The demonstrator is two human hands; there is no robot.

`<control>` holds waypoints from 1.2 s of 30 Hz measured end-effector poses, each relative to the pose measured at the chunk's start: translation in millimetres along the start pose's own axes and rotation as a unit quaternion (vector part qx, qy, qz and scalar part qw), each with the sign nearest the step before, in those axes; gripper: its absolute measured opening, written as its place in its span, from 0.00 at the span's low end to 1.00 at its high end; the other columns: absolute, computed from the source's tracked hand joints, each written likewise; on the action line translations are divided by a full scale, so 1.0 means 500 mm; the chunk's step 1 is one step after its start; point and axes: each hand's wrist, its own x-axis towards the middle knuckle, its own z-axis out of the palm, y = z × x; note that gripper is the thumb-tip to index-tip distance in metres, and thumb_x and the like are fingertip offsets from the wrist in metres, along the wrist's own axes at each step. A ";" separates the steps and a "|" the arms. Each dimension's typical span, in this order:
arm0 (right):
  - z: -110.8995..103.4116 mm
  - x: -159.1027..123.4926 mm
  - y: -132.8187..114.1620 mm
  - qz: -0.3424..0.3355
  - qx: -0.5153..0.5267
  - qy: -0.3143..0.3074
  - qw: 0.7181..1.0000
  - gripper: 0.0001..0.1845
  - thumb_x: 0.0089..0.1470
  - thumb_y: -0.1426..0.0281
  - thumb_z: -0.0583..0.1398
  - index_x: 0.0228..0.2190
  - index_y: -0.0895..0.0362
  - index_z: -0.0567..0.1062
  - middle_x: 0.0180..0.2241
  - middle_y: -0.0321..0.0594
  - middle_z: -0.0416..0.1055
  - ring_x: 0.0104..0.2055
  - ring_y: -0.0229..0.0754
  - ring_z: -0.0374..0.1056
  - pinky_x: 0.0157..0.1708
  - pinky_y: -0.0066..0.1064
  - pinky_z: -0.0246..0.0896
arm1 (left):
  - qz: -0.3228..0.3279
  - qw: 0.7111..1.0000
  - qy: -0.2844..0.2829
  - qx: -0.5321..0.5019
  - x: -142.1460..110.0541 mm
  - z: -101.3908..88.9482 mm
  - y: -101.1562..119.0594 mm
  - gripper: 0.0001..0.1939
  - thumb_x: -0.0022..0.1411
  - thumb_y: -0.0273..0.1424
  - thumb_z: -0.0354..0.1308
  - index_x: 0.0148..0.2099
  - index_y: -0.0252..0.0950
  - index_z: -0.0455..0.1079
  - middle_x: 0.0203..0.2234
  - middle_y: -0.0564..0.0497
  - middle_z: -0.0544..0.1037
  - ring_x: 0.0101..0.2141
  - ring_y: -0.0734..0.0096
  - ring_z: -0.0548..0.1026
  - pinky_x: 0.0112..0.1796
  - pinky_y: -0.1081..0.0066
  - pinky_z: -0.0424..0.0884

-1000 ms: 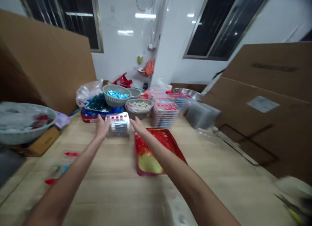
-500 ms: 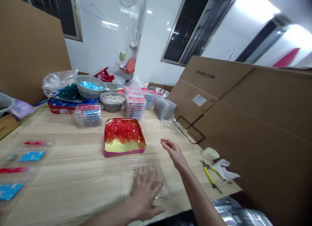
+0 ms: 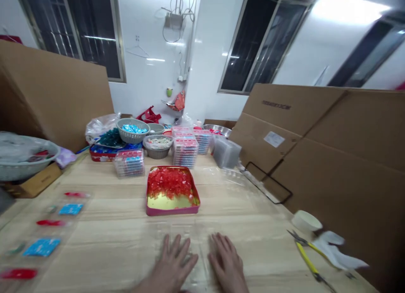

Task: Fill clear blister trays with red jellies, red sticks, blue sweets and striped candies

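1. At the near side of a pale wood-grain table (image 3: 114,238), our left hand (image 3: 173,257) lies palm down with its fingers spread over a clear, shallow plastic tray (image 3: 198,246), which sits between us and a red-rimmed rectangular tin (image 3: 172,211).

2. Just beside the clear tray's right edge, our right hand (image 3: 227,261) rests with its fingers nearly pressed together and slightly bent. We cannot tell whether the thumb pinches the plastic or merely touches it.

3. Beyond our fingertips, translucent red pieces (image 3: 171,182) crowd the far part of the tin, its gold floor bare toward us. A forward shove on the clear tray could, we judge, knock the tin and scatter them.

4. Along the left side, clear packs hold red tubes and flat blue packets (image 3: 42,247). We reckon a sweeping left forearm could drag these out of line.

5. Off to our right lie yellow-handled pliers (image 3: 306,257), a white roll (image 3: 306,220) and crumpled white paper (image 3: 338,253), well apart from both hands.

6. Under the palm, the thin plastic looks likely to bend or crack if pressed unevenly, and with little visible grip it could slide on the smooth wood.
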 end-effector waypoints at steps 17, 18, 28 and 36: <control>-0.004 0.338 -0.341 -0.164 0.051 -0.116 0.978 0.11 0.53 0.72 0.54 0.36 0.59 0.76 0.37 0.46 0.75 0.41 0.45 0.70 0.42 0.32 0.60 | 0.024 0.955 0.190 0.228 -0.101 0.056 -0.111 0.23 0.63 0.34 0.50 0.60 0.49 0.56 0.55 0.45 0.67 0.51 0.54 0.70 0.55 0.52 0.59; 0.015 0.360 -0.355 -0.153 0.028 -0.129 0.979 0.10 0.52 0.72 0.55 0.33 0.60 0.76 0.35 0.48 0.76 0.40 0.46 0.70 0.41 0.32 0.59 | 0.026 0.950 0.204 0.234 -0.091 0.064 -0.107 0.22 0.63 0.35 0.50 0.60 0.49 0.56 0.54 0.46 0.68 0.51 0.55 0.70 0.55 0.52 0.58; 0.051 0.381 -0.347 -0.124 0.148 -0.152 0.969 0.08 0.41 0.80 0.57 0.27 0.60 0.73 0.26 0.40 0.73 0.30 0.39 0.68 0.30 0.26 0.58 | -0.067 0.930 0.345 -0.107 -0.045 -0.020 -0.068 0.16 0.60 0.41 0.52 0.46 0.38 0.70 0.40 0.42 0.77 0.42 0.55 0.74 0.46 0.55 0.66; -0.002 0.208 -0.381 -0.095 0.492 -0.183 0.845 0.08 0.43 0.67 0.64 0.24 0.58 0.73 0.23 0.35 0.68 0.26 0.37 0.63 0.27 0.27 0.57 | -0.278 0.523 0.397 -0.701 -0.032 -0.169 -0.084 0.23 0.44 0.47 0.65 0.30 0.30 0.72 0.23 0.48 0.74 0.25 0.73 0.70 0.29 0.73 0.63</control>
